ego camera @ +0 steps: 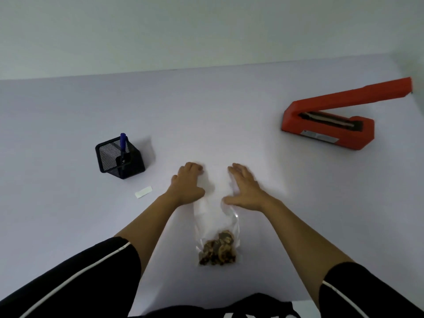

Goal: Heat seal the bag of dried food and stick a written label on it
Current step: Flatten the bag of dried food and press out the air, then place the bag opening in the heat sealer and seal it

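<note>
Clear bag (pixel 215 222) flat on bench (pixel 68 214), dried food (pixel 218 250) bunched at near end, left hand (pixel 187 183) and right hand (pixel 245 188), fingers released, pressing its empty far part (mouth edge hard to see), so push air out wrinkle-free before the red heat sealer (pixel 328 125).

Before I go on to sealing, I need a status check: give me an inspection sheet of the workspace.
Surface: white table.
Job's things: bag lies flat, food at its near end; sealer far right, arm raised; label lies left of bag; pen stands in holder.
Clutter: nothing seen.
Grips: left grip and right grip rest palm-down on bag's far end.
Cables: nothing seen.
Surroundings: plain wall behind table.
</note>
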The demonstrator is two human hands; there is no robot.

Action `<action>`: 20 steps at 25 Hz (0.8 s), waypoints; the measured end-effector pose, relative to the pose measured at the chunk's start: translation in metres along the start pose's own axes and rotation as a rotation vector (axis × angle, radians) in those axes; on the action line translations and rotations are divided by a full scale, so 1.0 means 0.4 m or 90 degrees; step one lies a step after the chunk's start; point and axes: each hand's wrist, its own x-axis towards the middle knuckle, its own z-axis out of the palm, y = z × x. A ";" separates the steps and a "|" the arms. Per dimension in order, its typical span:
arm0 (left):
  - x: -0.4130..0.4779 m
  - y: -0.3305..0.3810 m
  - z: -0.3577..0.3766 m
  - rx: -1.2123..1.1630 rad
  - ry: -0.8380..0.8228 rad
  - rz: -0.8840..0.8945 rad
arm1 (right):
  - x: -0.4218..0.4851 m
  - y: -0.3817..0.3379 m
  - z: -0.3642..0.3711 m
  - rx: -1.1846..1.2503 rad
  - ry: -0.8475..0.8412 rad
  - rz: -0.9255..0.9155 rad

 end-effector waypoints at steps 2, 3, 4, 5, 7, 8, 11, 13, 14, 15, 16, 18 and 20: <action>0.013 0.047 -0.008 -0.067 0.076 -0.006 | -0.007 0.036 -0.037 0.083 0.093 -0.011; 0.025 0.087 -0.007 -0.094 0.093 0.004 | -0.015 0.061 -0.067 0.093 0.130 -0.013; 0.037 0.128 -0.003 -0.111 0.097 0.014 | -0.021 0.087 -0.094 0.083 0.158 -0.012; 0.055 0.174 0.005 -0.115 0.093 0.024 | -0.029 0.119 -0.123 0.071 0.188 -0.012; 0.107 0.286 0.028 -0.116 0.072 0.044 | -0.049 0.200 -0.194 0.070 0.259 0.001; 0.137 0.341 0.037 -0.120 0.066 0.051 | -0.059 0.243 -0.229 0.075 0.297 0.014; 0.220 0.478 0.054 -0.162 0.073 0.052 | -0.098 0.354 -0.316 0.077 0.428 0.074; 0.266 0.552 0.061 -0.223 0.082 0.018 | -0.127 0.416 -0.367 0.084 0.585 0.160; 0.287 0.582 0.062 -0.253 0.080 -0.005 | -0.139 0.441 -0.389 0.097 0.655 0.209; 0.305 0.607 0.062 -0.280 0.073 -0.027 | -0.144 0.467 -0.408 0.121 0.686 0.251; 0.321 0.627 0.062 -0.303 0.061 -0.047 | -0.145 0.488 -0.425 0.159 0.662 0.282; 0.341 0.649 0.061 -0.333 0.046 -0.067 | -0.134 0.514 -0.441 0.250 0.540 0.265; 0.346 0.657 0.059 -0.338 0.054 -0.074 | -0.127 0.523 -0.438 0.294 0.480 0.200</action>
